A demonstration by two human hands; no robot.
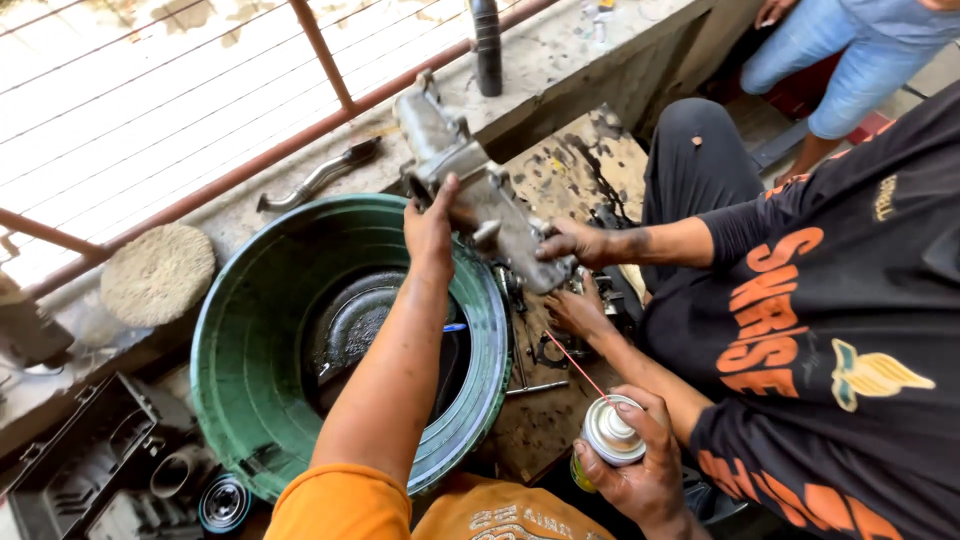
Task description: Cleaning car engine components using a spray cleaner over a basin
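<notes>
My left hand [431,228] grips the near end of a grimy grey metal engine part [470,185], held tilted over the rim of a green plastic basin [235,330]. My right hand [640,478] is wrapped around a spray can [607,438] whose thin red straw [575,366] points up toward the part. A co-worker in a black shirt with orange print steadies the part's other end with one hand [575,240]. That person's other hand [577,311] rests on small dark parts below it.
Dark oily liquid and a round pan lie inside the basin. A stained wooden board [560,170] carries bolts and gaskets. On the concrete ledge are a bent metal pipe [318,178], a black bottle [487,45] and a round fibre pad [157,273]. Black plastic housings [100,470] sit at lower left. A red railing runs behind.
</notes>
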